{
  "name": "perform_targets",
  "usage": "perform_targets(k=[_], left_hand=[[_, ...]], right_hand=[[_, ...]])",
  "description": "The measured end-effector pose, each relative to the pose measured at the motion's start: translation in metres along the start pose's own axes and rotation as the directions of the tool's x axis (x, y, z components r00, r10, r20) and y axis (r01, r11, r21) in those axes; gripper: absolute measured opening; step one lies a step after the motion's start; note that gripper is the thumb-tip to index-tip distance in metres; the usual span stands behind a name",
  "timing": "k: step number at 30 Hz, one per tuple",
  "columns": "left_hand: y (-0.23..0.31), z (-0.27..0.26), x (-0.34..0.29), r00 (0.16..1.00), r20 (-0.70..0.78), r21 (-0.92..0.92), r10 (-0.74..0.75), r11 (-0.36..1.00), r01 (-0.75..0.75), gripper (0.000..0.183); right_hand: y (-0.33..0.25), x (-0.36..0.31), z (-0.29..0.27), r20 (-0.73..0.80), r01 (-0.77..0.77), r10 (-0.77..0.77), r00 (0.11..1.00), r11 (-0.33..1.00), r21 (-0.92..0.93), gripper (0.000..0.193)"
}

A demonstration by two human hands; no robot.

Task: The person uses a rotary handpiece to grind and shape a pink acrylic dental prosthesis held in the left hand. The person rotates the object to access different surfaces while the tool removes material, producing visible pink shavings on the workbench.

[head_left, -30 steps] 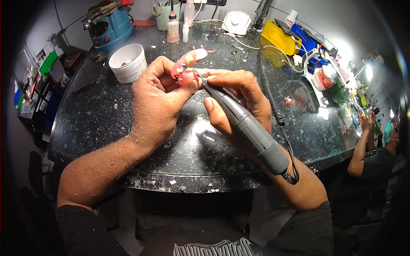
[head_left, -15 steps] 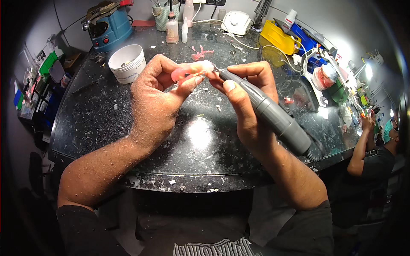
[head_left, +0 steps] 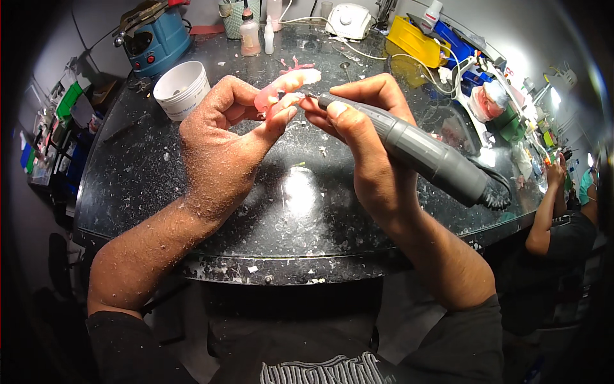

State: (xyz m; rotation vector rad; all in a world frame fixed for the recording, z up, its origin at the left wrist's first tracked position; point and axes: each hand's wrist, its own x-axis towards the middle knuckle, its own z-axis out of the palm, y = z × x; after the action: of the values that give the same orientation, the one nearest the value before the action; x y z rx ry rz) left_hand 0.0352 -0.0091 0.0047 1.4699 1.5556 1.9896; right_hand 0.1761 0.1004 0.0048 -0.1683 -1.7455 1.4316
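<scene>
A pink denture [head_left: 279, 88] with whitish teeth is pinched between the thumb and fingers of my left hand [head_left: 225, 137], above the middle of the bench. My right hand [head_left: 369, 125] is wrapped round a dark grey rotary handpiece [head_left: 428, 148], pen-fashion, its corded end sloping down to the right. The thin bit [head_left: 308, 94] of the handpiece points left and reaches the denture's near right end; whether it touches there I cannot tell. Fine pale dust coats my left hand and forearm.
On the black, debris-flecked bench [head_left: 268, 211] a white tub [head_left: 181, 89] stands left of my hands. Behind are a pink branching scrap [head_left: 298, 64], bottles [head_left: 250, 35] and a white control box [head_left: 348, 22]. A yellow bin [head_left: 416, 41] and dental model [head_left: 488, 100] sit right, near a co-worker's arm [head_left: 549, 211].
The denture has tilted, its right end higher, opening a gap between its two ends. The handpiece has swung flatter, its bit now at the lower end. My view has shifted slightly.
</scene>
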Motion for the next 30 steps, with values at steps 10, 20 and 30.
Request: perform_targets(k=[10, 20, 30], left_hand=[[-0.0054, -0.0044, -0.0020, 1.000, -0.002, 0.099, -0.025, 0.995, 0.025, 0.022], [-0.0046, -0.0016, -0.0028, 0.999, -0.033, 0.118, 0.034, 0.993, -0.030, 0.018], [-0.0042, -0.0022, -0.0023, 0.999, -0.032, 0.106, 0.009, 0.994, -0.006, 0.018]], right_hand=[[0.0026, -0.0019, -0.0003, 0.026, 0.062, -0.061, 0.998, 0.996, -0.067, 0.019], [0.0010, -0.0019, 0.0020, 0.034, 0.067, -0.064, 0.997, 0.994, -0.083, 0.018], [-0.0032, -0.0024, 0.0022, 0.060, 0.084, -0.079, 0.995, 0.992, -0.091, 0.018]])
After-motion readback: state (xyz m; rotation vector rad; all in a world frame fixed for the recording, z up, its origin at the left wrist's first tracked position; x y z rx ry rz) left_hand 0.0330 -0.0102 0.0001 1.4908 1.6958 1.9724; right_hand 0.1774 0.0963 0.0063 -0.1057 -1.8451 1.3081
